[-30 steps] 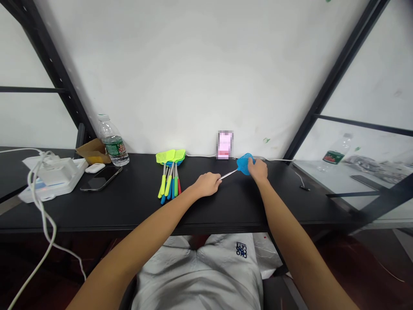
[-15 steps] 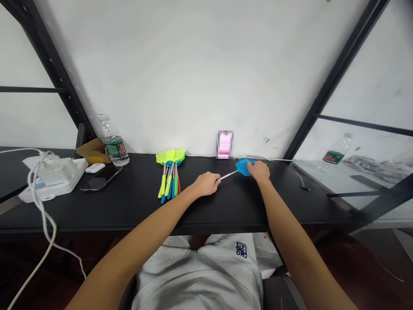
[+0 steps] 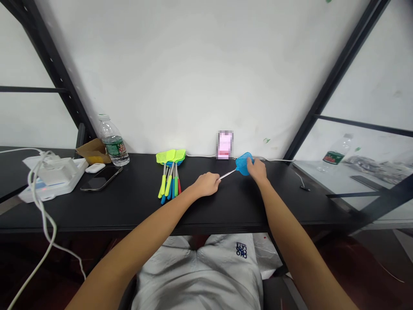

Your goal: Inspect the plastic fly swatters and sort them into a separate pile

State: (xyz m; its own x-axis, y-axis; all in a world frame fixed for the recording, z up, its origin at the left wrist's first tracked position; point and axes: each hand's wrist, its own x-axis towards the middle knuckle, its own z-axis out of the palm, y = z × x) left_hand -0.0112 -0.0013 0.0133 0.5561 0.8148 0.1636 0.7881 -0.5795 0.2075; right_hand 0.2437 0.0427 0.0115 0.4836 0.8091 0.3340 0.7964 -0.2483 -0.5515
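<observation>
Blue flyswatter (image 3: 242,164) in 2 hands (image 3: 206,184)

We face a plain white wall (image 3: 193,73), faintly scuffed and marked with small flecks of green (image 3: 266,140). Against it runs a long black desk (image 3: 106,211), flanked by black metal posts (image 3: 329,86) with thin crossbars (image 3: 361,124). Beneath, we see dark reddish floor (image 3: 351,267).

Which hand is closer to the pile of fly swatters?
Left. The left hand is right of the pile of fly swatters, holding the blue swatter; the right hand is farther right, at that swatter's head.
</observation>
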